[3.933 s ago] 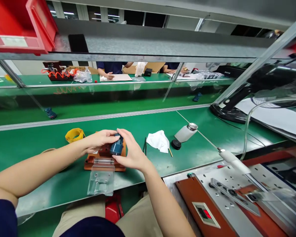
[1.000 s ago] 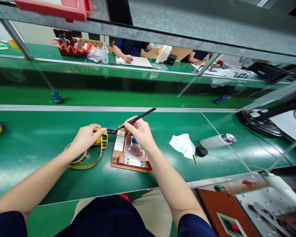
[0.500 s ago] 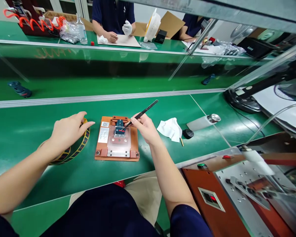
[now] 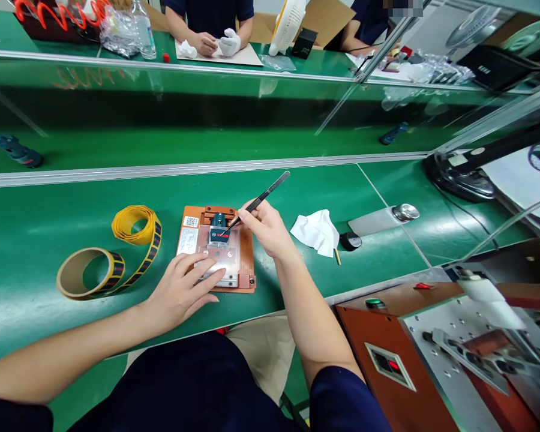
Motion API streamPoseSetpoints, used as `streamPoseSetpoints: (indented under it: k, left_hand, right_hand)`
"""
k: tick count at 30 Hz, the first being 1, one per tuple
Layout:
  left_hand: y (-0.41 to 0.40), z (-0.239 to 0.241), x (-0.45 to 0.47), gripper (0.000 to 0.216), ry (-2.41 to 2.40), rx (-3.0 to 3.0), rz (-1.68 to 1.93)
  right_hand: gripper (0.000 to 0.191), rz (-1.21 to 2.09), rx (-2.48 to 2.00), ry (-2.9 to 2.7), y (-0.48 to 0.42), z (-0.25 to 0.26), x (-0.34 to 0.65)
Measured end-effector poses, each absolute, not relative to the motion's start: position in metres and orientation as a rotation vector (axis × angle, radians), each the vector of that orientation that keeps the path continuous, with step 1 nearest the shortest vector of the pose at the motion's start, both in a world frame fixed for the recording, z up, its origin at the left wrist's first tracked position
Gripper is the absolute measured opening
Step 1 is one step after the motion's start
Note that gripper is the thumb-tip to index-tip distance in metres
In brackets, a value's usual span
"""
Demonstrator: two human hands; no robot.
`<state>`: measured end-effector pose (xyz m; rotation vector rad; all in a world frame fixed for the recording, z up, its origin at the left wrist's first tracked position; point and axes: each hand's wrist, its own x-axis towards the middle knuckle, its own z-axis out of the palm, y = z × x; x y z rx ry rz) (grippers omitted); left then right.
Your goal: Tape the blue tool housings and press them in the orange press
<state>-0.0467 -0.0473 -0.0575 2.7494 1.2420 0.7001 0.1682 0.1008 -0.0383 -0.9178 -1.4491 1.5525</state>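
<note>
My right hand [image 4: 266, 227] pinches a pair of black tweezers [image 4: 263, 197], their tips touching a small dark label with red lettering [image 4: 219, 234]. The label lies in the window of a clear plate on an orange fixture [image 4: 247, 258], over a dark blue tool body [image 4: 219, 220]. My left hand [image 4: 186, 289] rests with fingers spread on the lower left of the clear plate [image 4: 227, 258]. Left of the fixture, a roll of labels [image 4: 90, 273] on a cardboard core and a yellow coil of backing strip [image 4: 137, 224] are joined by one curving strip.
To the right lie a white cloth [image 4: 315, 233], a black round cap [image 4: 351, 241] and a white bottle [image 4: 378, 221] with a silver lid. An orange machine [image 4: 364, 354] stands at lower right. Behind the clear partition a co-worker's gloved hand [image 4: 230, 43] shows.
My left hand has moved right and down from the label strip onto the clear plate. My right hand keeps the tweezers at the label. The view has shifted slightly.
</note>
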Motion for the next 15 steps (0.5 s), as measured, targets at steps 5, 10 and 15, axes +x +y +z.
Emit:
streamPoseSetpoints:
  k: [5,10,15]
  left_hand:
    - [-0.0465,-0.0577,-0.0468,0.046,1.245,2.748,0.727]
    - [-0.0473,-0.0589,-0.0458,0.047,1.253,2.743,0.743]
    - [-0.0464,-0.0600,-0.0462,0.047,1.252,2.735,0.758]
  right_hand:
    - [0.041,1.531,-0.926,-1.466,0.1003,-0.0404,0.1689]
    - [0.040,1.534,-0.909,-1.462,0.0987,-0.0392,0.1680]
    - [0.038,1.532,-0.892,-1.470,0.0974,-0.0403,0.1680]
